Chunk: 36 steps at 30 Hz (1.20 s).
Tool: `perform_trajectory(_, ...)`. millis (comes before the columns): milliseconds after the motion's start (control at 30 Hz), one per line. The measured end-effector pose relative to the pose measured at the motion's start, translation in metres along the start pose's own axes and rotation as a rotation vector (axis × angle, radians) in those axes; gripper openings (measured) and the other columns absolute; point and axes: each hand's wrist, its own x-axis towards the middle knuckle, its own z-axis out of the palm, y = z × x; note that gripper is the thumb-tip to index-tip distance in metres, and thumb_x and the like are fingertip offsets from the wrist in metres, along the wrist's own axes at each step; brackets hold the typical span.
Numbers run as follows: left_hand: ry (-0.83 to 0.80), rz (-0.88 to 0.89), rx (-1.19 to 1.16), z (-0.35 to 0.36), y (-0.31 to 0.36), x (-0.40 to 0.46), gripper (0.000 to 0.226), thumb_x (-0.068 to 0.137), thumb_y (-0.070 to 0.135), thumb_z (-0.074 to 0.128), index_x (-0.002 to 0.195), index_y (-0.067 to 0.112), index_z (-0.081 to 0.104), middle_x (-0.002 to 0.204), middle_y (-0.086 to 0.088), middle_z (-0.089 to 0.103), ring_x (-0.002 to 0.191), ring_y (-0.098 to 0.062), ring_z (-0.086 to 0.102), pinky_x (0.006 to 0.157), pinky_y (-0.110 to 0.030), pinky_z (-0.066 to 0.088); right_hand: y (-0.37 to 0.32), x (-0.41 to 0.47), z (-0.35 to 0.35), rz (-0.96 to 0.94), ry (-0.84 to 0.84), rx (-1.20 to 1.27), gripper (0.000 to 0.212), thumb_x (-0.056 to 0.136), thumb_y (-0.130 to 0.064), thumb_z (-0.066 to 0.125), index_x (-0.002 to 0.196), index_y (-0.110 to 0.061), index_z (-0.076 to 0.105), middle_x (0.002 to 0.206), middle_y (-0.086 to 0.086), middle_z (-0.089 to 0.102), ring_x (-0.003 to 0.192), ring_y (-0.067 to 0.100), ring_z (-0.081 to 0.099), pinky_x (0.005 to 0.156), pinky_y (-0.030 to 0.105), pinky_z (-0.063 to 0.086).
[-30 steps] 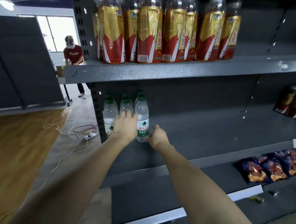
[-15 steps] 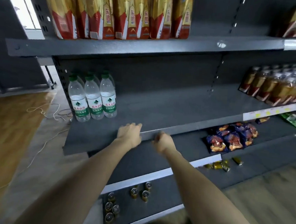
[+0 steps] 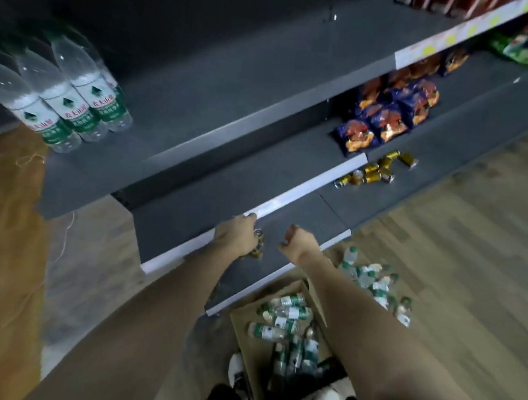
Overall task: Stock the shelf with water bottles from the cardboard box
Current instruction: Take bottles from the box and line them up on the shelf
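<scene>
Both hands are empty, between loads: the left hand (image 3: 236, 237) hangs loosely curled, the right hand (image 3: 297, 241) half-closed on nothing. Next they must drop near to the cardboard box (image 3: 280, 332) and grasp water bottles (image 3: 282, 318), clear plastic, green-labelled, lying jumbled. Standing bottles (image 3: 76, 99) fill the shelf (image 3: 200, 108) far left.

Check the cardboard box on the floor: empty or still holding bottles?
Still holding bottles: the open cardboard box has several water bottles lying on their sides inside.

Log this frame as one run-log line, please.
phase: between placements | left hand: empty | right hand: empty | water bottles: upright on shelf | cardboard box: holds bottles
</scene>
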Motion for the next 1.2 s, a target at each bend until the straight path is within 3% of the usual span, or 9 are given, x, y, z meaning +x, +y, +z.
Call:
perform_trajectory(167, -0.133, 0.083, 0.045, 0.049, 0.018, -0.009, 0.022, 0.092, 0.032, 0.049, 0.11, 0.02, 0.053, 0.118, -0.008, 0.062, 0.106, -0.032, 0.061, 0.081, -0.038, 0.048, 0.045, -0.028, 0.026, 0.104, -0.019, 0.033, 0.022, 0.089, -0.027, 0.061, 0.103, -0.01, 0.061, 0.111, 0.014, 0.068, 0.11, 0.035, 0.061, 0.085, 0.032, 0.047)
perform_trajectory(300, -0.173, 0.1, 0.03, 0.072, 0.018, -0.012, 0.021, 0.094, 0.031, 0.051, 0.111, 0.019, 0.054, 0.12, -0.01, 0.061, 0.109, -0.033, 0.059, 0.077, -0.038, 0.045, 0.066, -0.047, 0.04, 0.179, -0.071, -0.007, 0.036, 0.092, -0.032, 0.06, 0.119, -0.008, 0.061, 0.117, 0.016, 0.067, 0.113, 0.035, 0.061, 0.088, 0.034, 0.047)
perform_trajectory(500, -0.249, 0.164, -0.081, 0.094, 0.019, -0.006, 0.02, 0.092, 0.031, 0.054, 0.105, 0.016, 0.053, 0.115, -0.014, 0.062, 0.105, -0.036, 0.06, 0.078, -0.038, 0.048, 0.067, -0.057, 0.045, 0.294, -0.022, -0.029, 0.044, 0.089, -0.05, 0.06, 0.109, -0.011, 0.061, 0.107, 0.016, 0.069, 0.102, 0.035, 0.065, 0.078, 0.034, 0.048)
perform_trajectory(600, -0.23, 0.172, -0.093, 0.1, 0.024, -0.003, 0.021, 0.092, 0.032, 0.055, 0.105, 0.016, 0.054, 0.113, -0.014, 0.063, 0.103, -0.036, 0.06, 0.076, -0.037, 0.047, 0.065, -0.059, 0.039, 0.298, -0.013, -0.019, 0.038, 0.089, -0.036, 0.061, 0.116, -0.009, 0.06, 0.111, 0.018, 0.068, 0.104, 0.037, 0.063, 0.082, 0.037, 0.049)
perform_trajectory(733, -0.23, 0.092, -0.14, 0.106, 0.04, -0.013, 0.017, 0.093, 0.032, 0.054, 0.103, 0.018, 0.053, 0.112, -0.012, 0.063, 0.103, -0.034, 0.06, 0.078, -0.038, 0.049, 0.079, -0.05, 0.032, 0.238, -0.026, -0.04, 0.033, 0.088, -0.03, 0.06, 0.112, -0.008, 0.061, 0.108, 0.017, 0.069, 0.105, 0.037, 0.063, 0.082, 0.037, 0.049)
perform_trajectory(900, -0.191, -0.124, -0.123, 0.109, 0.059, -0.035, 0.012, 0.092, 0.028, 0.057, 0.095, 0.023, 0.047, 0.11, -0.007, 0.064, 0.1, -0.029, 0.062, 0.074, -0.037, 0.049, 0.102, -0.029, 0.018, 0.057, -0.22, -0.198, 0.035, 0.095, -0.032, 0.058, 0.121, -0.009, 0.058, 0.118, 0.015, 0.065, 0.111, 0.033, 0.061, 0.089, 0.033, 0.048)
perform_trajectory(1033, -0.212, -0.25, -0.152, 0.109, 0.077, -0.06, 0.021, 0.091, 0.028, 0.059, 0.11, 0.019, 0.055, 0.116, -0.009, 0.063, 0.106, -0.03, 0.06, 0.081, -0.039, 0.049, 0.109, -0.024, 0.001, -0.068, -0.329, -0.288, 0.022, 0.093, -0.028, 0.061, 0.109, -0.013, 0.062, 0.107, 0.011, 0.066, 0.106, 0.031, 0.064, 0.089, 0.035, 0.054)
perform_trajectory(1200, -0.158, -0.429, -0.276, 0.117, 0.085, -0.095, 0.033, 0.091, 0.028, 0.057, 0.123, 0.02, 0.055, 0.119, -0.01, 0.063, 0.108, -0.031, 0.06, 0.085, -0.04, 0.05, 0.108, -0.033, -0.001, -0.227, -0.435, -0.414, 0.041, 0.095, -0.031, 0.061, 0.125, -0.004, 0.055, 0.119, 0.017, 0.063, 0.111, 0.033, 0.06, 0.087, 0.034, 0.047)
